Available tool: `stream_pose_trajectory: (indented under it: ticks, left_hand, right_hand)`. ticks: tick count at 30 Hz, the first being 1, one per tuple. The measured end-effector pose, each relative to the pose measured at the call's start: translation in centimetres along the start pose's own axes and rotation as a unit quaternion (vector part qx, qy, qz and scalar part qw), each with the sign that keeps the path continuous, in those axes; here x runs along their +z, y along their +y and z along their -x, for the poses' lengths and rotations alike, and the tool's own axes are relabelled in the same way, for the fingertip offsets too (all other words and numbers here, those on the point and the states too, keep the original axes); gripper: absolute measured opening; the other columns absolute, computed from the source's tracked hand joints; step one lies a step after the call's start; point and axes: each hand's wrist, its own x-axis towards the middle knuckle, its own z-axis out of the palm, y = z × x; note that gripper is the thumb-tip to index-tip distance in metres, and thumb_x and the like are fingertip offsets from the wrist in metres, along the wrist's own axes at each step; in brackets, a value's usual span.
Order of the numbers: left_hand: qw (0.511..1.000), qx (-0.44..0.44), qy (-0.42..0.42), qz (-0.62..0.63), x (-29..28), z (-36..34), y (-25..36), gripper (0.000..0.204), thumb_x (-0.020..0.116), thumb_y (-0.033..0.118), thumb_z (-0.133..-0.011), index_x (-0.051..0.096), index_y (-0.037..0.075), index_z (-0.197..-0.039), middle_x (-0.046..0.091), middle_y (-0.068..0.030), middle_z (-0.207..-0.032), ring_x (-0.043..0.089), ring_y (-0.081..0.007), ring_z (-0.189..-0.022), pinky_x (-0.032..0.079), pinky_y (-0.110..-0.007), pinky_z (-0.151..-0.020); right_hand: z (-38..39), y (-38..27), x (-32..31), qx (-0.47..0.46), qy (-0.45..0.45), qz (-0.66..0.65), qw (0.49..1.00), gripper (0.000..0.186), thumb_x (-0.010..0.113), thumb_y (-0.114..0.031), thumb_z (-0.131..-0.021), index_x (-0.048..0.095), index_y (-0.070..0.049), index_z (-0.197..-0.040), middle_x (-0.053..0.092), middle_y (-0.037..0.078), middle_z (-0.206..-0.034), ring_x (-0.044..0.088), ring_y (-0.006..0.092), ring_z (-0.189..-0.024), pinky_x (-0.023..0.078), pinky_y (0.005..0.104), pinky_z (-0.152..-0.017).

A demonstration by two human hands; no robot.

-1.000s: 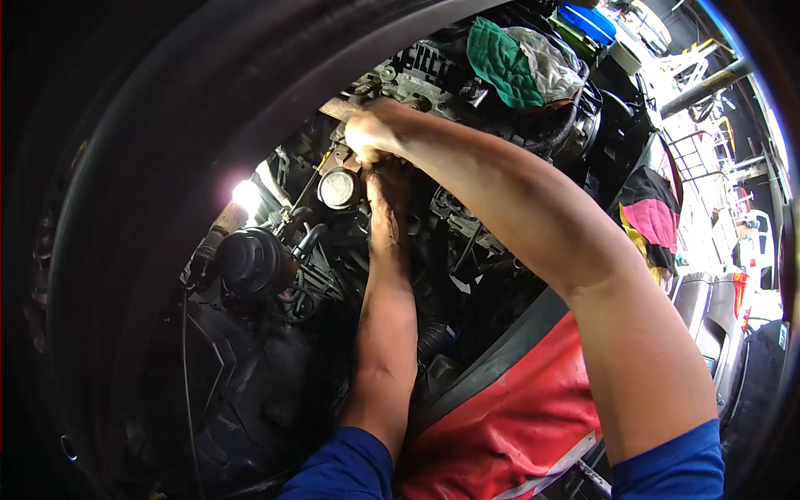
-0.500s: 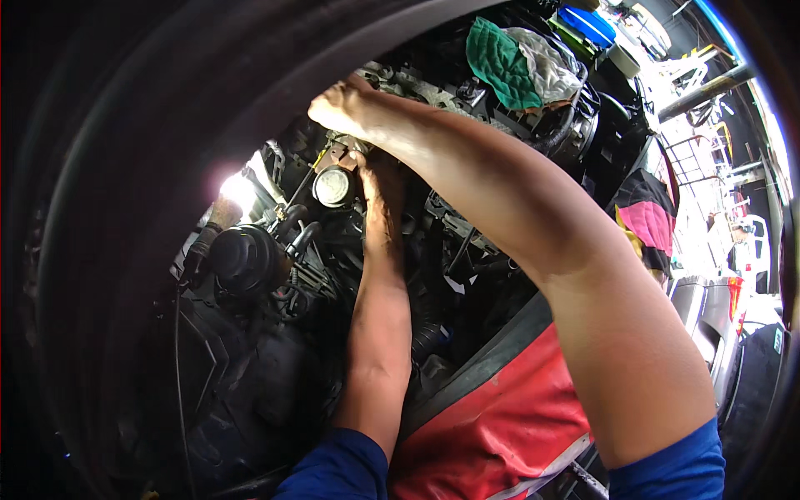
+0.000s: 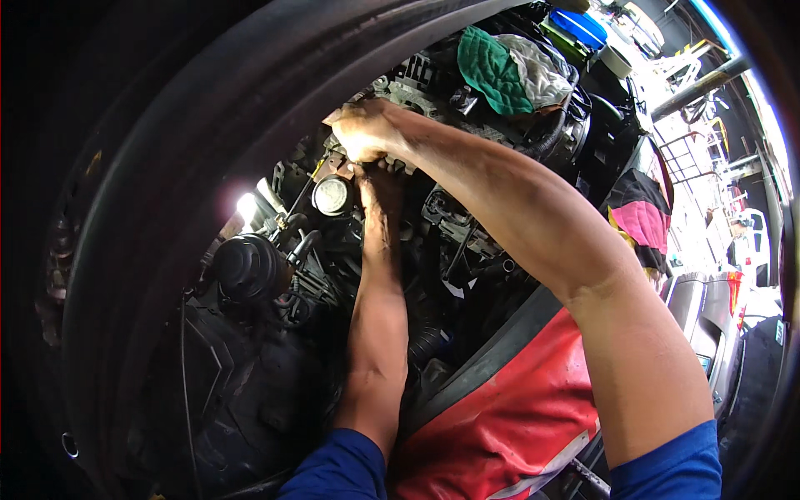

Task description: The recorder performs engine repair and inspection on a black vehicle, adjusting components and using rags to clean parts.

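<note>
Deep in a car's engine bay, my left hand (image 3: 381,190) reaches up beside a round, pale metal canister (image 3: 332,196). Its fingers are mostly in shadow and partly behind my other hand, so their grip is hidden. Just above it, my right hand (image 3: 364,133) is closed, knuckles bent, against the metal engine parts (image 3: 410,98). Whatever lies inside those fingers does not show. A brown, rusty bracket (image 3: 336,165) sits above the canister, close to both hands.
A black round-capped reservoir (image 3: 247,265) and hoses stand at the left, near a bright lamp (image 3: 245,205). A red cover (image 3: 508,400) drapes the near right edge. Green cloth (image 3: 493,71) and a white cloth (image 3: 540,71) lie on the engine. A dark panel edge (image 3: 167,125) arches overhead.
My right hand has come down and to the right, closer to my left hand. My left hand stays beside the canister. The view has shifted slightly.
</note>
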Motion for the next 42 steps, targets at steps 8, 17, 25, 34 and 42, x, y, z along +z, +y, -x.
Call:
stream_pose_trajectory:
  ticks: [8, 17, 25, 34, 42]
  left_hand:
    - [0.942, -0.06, -0.223, 0.243, 0.6, 0.0, 0.1, 0.077, 0.027, 0.064, -0.098, 0.031, 0.005, -0.147, 0.039, -0.0157, -0.148, 0.039, -0.0325, -0.135, 0.027, -0.046, -0.115]
    - [0.847, -0.16, -0.167, 0.479, 1.1, 1.3, 0.7, 0.056, 0.041, 0.045, -0.098, 0.04, 0.011, -0.142, 0.044, -0.0128, -0.143, 0.04, -0.0284, -0.133, 0.029, -0.042, -0.113]
    - [0.998, -0.014, 0.008, 0.056, 4.1, 1.9, 1.2, 0.077, 0.031, 0.066, -0.095, 0.036, 0.01, -0.147, 0.036, -0.0123, -0.151, 0.032, -0.0321, -0.139, 0.019, -0.046, -0.117]
    - [0.996, -0.025, 0.05, 0.076, 3.5, 2.0, 1.2, 0.069, 0.03, 0.058, -0.1, 0.035, 0.008, -0.146, 0.043, -0.014, -0.144, 0.039, -0.0323, -0.132, 0.028, -0.046, -0.113]
    - [0.987, -0.029, 0.016, 0.16, 4.6, 3.1, 1.7, 0.056, 0.052, 0.049, -0.096, 0.051, 0.007, -0.133, 0.057, -0.0134, -0.132, 0.055, -0.0326, -0.117, 0.045, -0.048, -0.1]
  right_hand:
    - [6.2, -2.4, -3.4, 0.081, 0.017, -0.078, 0.993, 0.022, 0.066, -0.023, -0.079, 0.071, -0.002, -0.075, 0.069, 0.017, -0.071, 0.071, 0.0331, -0.071, 0.056, 0.0435, -0.064]
    - [7.1, -3.1, -1.4, 0.1, 0.017, -0.034, 0.994, 0.016, 0.07, -0.023, -0.074, 0.073, -0.009, -0.081, 0.072, 0.014, -0.084, 0.071, 0.0276, -0.081, 0.058, 0.0389, -0.071]
    - [0.2, -1.4, -4.3, 0.033, 0.001, 0.155, 0.987, 0.032, 0.066, -0.029, -0.085, 0.063, -0.009, -0.111, 0.06, 0.008, -0.103, 0.06, 0.0217, -0.093, 0.052, 0.036, -0.073]
    - [-2.5, -3.4, -6.0, 0.089, -0.332, 0.05, 0.938, 0.069, 0.064, -0.026, -0.09, 0.03, -0.023, -0.15, 0.038, -0.001, -0.152, 0.055, 0.0257, -0.123, 0.049, 0.0418, -0.097]
    - [-0.1, -2.2, -0.8, 0.042, -0.044, 0.087, 0.994, 0.054, 0.065, -0.017, -0.084, 0.05, -0.023, -0.135, 0.069, 0.003, -0.113, 0.067, 0.0198, -0.1, 0.056, 0.0347, -0.075]
